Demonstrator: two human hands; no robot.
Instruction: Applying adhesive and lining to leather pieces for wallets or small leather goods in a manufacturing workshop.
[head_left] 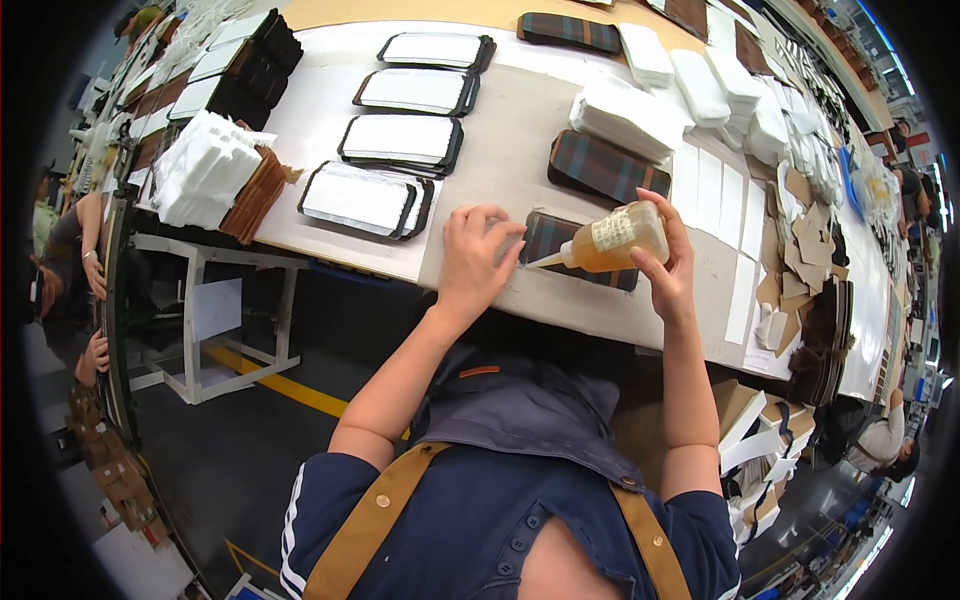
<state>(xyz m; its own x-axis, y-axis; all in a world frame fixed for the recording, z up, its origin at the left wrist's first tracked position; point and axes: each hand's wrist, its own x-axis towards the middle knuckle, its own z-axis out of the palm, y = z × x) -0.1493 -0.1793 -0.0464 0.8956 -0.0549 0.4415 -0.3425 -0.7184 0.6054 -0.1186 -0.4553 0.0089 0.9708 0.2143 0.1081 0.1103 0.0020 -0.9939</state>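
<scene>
My right hand (668, 250) is wrapped round a squeeze bottle (625, 240) of amber liquid, tilted so that its pale nozzle points left and down. The nozzle tip is close to the left end of a dark plaid panel (552, 238) lying flat near the table's front edge. My left hand (477, 252) is at that same left end, its fingers bent and fingertips at the panel's edge. The bottle and right hand cover part of the panel. Just beyond lies a stack of similar plaid panels (598, 165).
Stacks of white panels with black borders (395, 137) stand left on the table (510, 110). White padding pieces (625, 115) lie at the back right, brown scraps (800, 240) farther right. A white pile (207, 170) sits at the left edge. Other people work at both sides.
</scene>
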